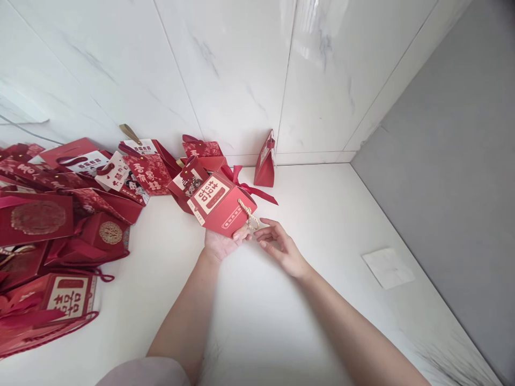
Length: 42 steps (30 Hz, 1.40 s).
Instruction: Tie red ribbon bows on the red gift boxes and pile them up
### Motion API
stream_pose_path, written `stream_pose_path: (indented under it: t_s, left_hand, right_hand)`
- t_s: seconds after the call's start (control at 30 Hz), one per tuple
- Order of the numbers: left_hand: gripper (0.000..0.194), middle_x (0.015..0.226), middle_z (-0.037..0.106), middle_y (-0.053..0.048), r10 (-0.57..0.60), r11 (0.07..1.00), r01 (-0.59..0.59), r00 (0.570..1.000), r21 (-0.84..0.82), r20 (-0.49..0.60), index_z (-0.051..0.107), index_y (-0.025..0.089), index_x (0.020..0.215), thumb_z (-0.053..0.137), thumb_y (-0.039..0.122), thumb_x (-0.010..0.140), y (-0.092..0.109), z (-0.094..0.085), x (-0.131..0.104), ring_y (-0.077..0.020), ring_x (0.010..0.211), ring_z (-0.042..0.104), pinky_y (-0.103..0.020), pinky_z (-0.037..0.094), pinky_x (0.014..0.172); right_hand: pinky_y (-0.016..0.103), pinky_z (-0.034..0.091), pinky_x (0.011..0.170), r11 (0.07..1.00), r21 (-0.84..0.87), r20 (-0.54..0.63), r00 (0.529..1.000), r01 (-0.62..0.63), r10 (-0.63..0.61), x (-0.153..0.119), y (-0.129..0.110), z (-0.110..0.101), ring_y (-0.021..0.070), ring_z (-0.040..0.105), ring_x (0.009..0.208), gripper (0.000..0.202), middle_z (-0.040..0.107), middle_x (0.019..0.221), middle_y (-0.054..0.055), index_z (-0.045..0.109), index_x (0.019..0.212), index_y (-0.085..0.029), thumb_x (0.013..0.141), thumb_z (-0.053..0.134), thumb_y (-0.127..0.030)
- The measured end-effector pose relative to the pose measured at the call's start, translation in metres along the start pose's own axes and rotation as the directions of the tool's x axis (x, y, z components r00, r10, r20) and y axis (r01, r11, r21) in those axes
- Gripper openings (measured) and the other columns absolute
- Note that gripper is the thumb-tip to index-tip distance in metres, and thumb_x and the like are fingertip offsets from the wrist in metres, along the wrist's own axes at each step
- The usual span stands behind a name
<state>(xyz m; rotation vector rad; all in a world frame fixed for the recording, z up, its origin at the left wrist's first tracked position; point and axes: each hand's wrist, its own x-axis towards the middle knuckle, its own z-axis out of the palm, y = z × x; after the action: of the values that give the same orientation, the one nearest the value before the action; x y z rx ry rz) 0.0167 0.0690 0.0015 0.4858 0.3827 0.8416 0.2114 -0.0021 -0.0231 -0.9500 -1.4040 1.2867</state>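
My left hand point(224, 244) holds a red gift box point(231, 206) from below, tilted above the white tabletop. A pale label with a red double-happiness character covers one face of the box. From its right end hangs a loop of twisted cream-and-gold cord point(250, 214). Close to that loop is my right hand point(281, 249), fingers apart and slightly curled, with nothing in it. Whether its fingertips touch the cord I cannot tell. A dark red ribbon point(257, 192) shows behind the held box.
Many red gift boxes and bags point(40, 214) crowd the left side. Several more, such as a floral red box point(148, 174), stand along the marble-tiled wall point(241, 69). A small red box point(265, 163) is by the wall. A white tissue point(388, 267) lies at right, near the table edge.
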Motion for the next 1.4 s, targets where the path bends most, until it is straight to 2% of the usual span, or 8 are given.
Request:
stream_pose_path:
  t_s: [0.27, 0.47, 0.7, 0.8, 1.1, 1.23, 1.3, 1.4]
  left_hand:
    - [0.063, 0.101, 0.066, -0.011, 0.105, 0.994, -0.104, 0.993, 0.03, -0.044, 0.062, 0.019, 0.114, 0.049, 0.068, 0.077, -0.007, 0.007, 0.004, -0.0214, 0.074, 0.058, -0.038, 0.051, 0.069]
    - [0.05, 0.111, 0.065, -0.01, 0.298, 0.895, -0.233, 0.947, 0.381, -0.12, 0.061, 0.019, 0.117, 0.067, 0.046, 0.075, -0.019, -0.011, 0.012, -0.0235, 0.096, 0.063, -0.04, 0.053, 0.086]
    - [0.102, 0.143, 0.043, -0.012, 0.744, 0.206, -0.268, 0.668, 0.941, 0.028, 0.035, 0.031, 0.142, 0.086, 0.027, 0.055, -0.032, -0.01, 0.021, -0.0231, 0.1, 0.062, -0.036, 0.057, 0.077]
    - [0.102, 0.146, 0.038, -0.015, 0.796, 0.057, -0.256, 0.595, 0.965, 0.111, 0.033, 0.028, 0.143, 0.087, 0.027, 0.056, -0.035, -0.004, 0.021, -0.0228, 0.099, 0.063, -0.035, 0.059, 0.075]
    - [0.099, 0.156, 0.023, -0.015, 0.672, 0.197, -0.364, 0.726, 0.91, 0.145, 0.023, 0.035, 0.145, 0.081, 0.025, 0.066, -0.036, -0.011, 0.021, -0.0271, 0.114, 0.061, -0.042, 0.059, 0.086]
    - [0.063, 0.137, 0.053, -0.013, 0.556, 0.187, -0.326, 0.813, 0.927, 0.173, 0.051, 0.024, 0.129, 0.076, 0.038, 0.073, -0.028, -0.015, 0.016, -0.0284, 0.121, 0.057, -0.046, 0.049, 0.101]
    - [0.034, 0.1, 0.069, -0.01, 0.591, 0.2, -0.32, 0.794, 0.926, 0.146, 0.069, 0.018, 0.09, 0.056, 0.049, 0.088, -0.023, -0.014, 0.013, -0.0255, 0.105, 0.064, -0.043, 0.048, 0.097]
    - [0.06, 0.058, 0.06, -0.005, 0.697, 0.299, -0.274, 0.717, 0.914, -0.013, 0.061, 0.017, 0.056, 0.034, 0.052, 0.096, -0.019, -0.014, 0.012, -0.0177, 0.063, 0.06, -0.035, 0.049, 0.073]
  right_hand:
    - [0.044, 0.046, 0.098, 1.0, -0.011, -0.017, 1.0, 0.011, -0.012, 0.001, 0.004, 0.001, 0.0216, 0.061, 0.107, 0.048, 0.063, 0.118, 0.007, 0.042, 0.137, -0.03, 0.092, 0.059, -0.036]
    - [0.043, 0.049, 0.094, 0.997, 0.063, -0.203, 0.978, -0.035, 0.047, 0.003, 0.008, 0.001, 0.0194, 0.063, 0.101, 0.063, 0.044, 0.144, 0.01, 0.03, 0.146, -0.036, 0.091, 0.061, -0.038]
    - [0.045, 0.052, 0.092, 0.984, 0.176, -0.216, 0.975, -0.015, 0.054, 0.005, 0.009, -0.001, 0.0215, 0.062, 0.105, 0.071, 0.034, 0.154, 0.009, 0.025, 0.149, -0.038, 0.089, 0.063, -0.038]
    - [0.043, 0.053, 0.086, 0.984, 0.18, -0.193, 0.98, -0.001, 0.036, 0.005, 0.01, 0.0, 0.0214, 0.06, 0.105, 0.072, 0.032, 0.155, 0.008, 0.026, 0.149, -0.041, 0.088, 0.064, -0.037]
    - [0.042, 0.055, 0.084, 0.975, 0.221, -0.236, 0.97, 0.001, 0.053, 0.004, 0.004, 0.001, 0.0254, 0.053, 0.119, 0.069, 0.031, 0.155, 0.007, 0.03, 0.148, -0.038, 0.088, 0.064, -0.041]
    - [0.046, 0.051, 0.097, 0.969, 0.245, -0.332, 0.942, 0.034, 0.051, 0.007, 0.004, -0.001, 0.0271, 0.049, 0.129, 0.068, 0.038, 0.153, 0.007, 0.034, 0.146, -0.034, 0.086, 0.065, -0.044]
    - [0.045, 0.047, 0.103, 0.953, 0.297, -0.406, 0.911, 0.059, 0.07, 0.008, 0.005, -0.002, 0.0257, 0.046, 0.133, 0.061, 0.039, 0.152, 0.006, 0.039, 0.143, -0.032, 0.088, 0.061, -0.046]
    - [0.045, 0.047, 0.102, 0.926, 0.374, -0.498, 0.853, 0.047, 0.158, 0.008, 0.009, -0.004, 0.0248, 0.048, 0.132, 0.048, 0.036, 0.153, 0.004, 0.044, 0.135, -0.033, 0.091, 0.053, -0.05]
